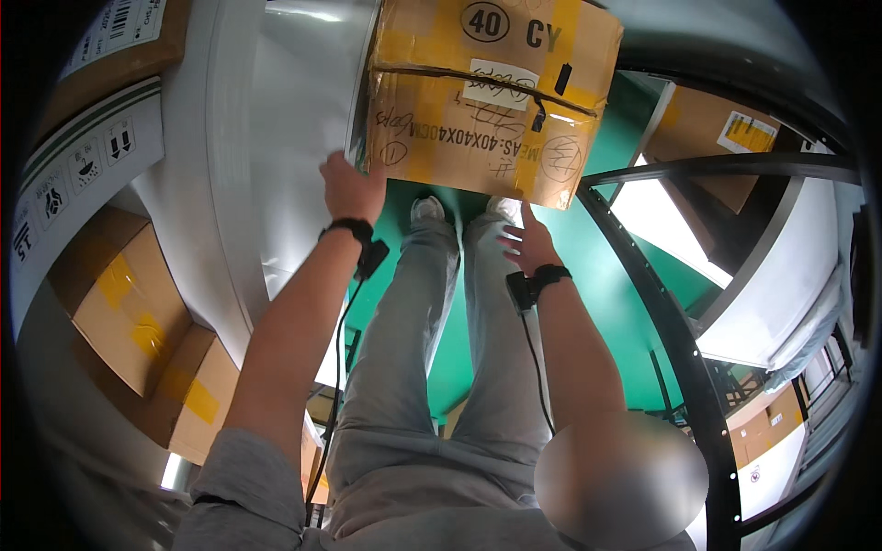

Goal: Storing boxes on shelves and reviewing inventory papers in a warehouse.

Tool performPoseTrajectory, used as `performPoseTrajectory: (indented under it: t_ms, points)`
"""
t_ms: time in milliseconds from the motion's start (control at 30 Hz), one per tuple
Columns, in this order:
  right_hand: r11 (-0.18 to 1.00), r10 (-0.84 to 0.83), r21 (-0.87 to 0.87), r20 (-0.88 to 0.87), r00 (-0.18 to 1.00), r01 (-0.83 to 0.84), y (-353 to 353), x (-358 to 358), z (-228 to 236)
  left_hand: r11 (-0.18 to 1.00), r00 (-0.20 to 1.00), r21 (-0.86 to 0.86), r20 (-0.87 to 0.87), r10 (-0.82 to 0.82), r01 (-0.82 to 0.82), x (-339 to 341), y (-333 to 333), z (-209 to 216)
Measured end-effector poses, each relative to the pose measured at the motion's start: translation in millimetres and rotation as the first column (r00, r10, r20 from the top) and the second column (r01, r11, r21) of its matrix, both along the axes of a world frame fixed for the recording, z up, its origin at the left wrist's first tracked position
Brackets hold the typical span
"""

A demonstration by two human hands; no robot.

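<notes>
A large brown cardboard box [487,133] with yellow tape and black markings fills the top middle of the view. A gap runs across its upper part, patched with a white label and pieces of black tape. At its lower left corner is my left hand [355,191], thumb against the box's edge and fingers apart over a pale grey surface. My right hand [533,243] sits under the box's lower right edge with fingers spread; the index fingertip reaches that edge, though contact is hard to tell. A black strap with a cabled device circles each wrist.
My feet stand on a green floor [570,275]. At right curves a black metal frame [661,312], with another cardboard box [703,147] beyond it. Pale panels [234,138] and taped cartons [124,298] line the left side, near a white printed carton [87,174].
</notes>
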State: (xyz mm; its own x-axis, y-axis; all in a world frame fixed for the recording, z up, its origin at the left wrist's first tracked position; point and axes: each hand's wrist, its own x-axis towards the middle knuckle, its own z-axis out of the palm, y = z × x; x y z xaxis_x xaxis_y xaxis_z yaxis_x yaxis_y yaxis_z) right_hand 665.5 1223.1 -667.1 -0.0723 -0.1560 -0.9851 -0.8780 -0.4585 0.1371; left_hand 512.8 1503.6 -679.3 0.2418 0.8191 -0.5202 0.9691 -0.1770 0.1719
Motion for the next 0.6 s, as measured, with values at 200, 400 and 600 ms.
performPoseTrajectory:
  t_ms: [200,400,600]
  points:
    - [0.965,-0.153,0.228,0.102,0.983,0.127,15,9,-18,0.55,0.786,-0.764,0.094,0.612,-0.337,-9,-41,-16]
    - [0.957,0.172,0.233,0.028,0.985,-0.173,17,12,-22,0.813,0.97,-0.577,0.232,0.07,0.079,3,-10,-45]
    - [0.835,0.534,0.072,0.132,0.835,-0.545,-8,29,-14,0.666,0.865,-0.713,0.173,0.471,-0.22,-43,-50,-11]
